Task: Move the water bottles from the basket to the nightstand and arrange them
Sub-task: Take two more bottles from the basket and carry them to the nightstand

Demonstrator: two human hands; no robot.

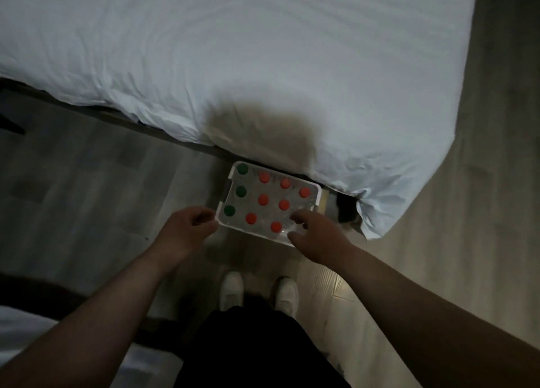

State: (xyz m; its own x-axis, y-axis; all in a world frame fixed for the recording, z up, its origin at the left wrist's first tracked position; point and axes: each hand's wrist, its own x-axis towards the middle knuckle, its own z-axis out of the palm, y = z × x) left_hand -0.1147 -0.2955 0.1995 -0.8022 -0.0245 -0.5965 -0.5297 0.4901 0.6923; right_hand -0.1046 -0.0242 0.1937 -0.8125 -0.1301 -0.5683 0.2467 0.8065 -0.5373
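A white basket [317, 190] stands on the floor at the foot of the bed, packed with upright water bottles seen from above. Three have green caps [241, 191] along the left side, and several have red caps [263, 199]. My left hand [187, 229] hovers just left of the basket's near corner, fingers curled loosely and holding nothing. My right hand [315, 234] reaches over the basket's near right corner with fingers spread above the bottles; whether it touches one cannot be made out. No nightstand is in view.
A bed with a white sheet [263, 51] fills the upper frame, its corner hanging beside the basket. A second bed edge [23, 323] is at the lower left. My white shoes [232, 291] stand on the pale wood floor just behind the basket.
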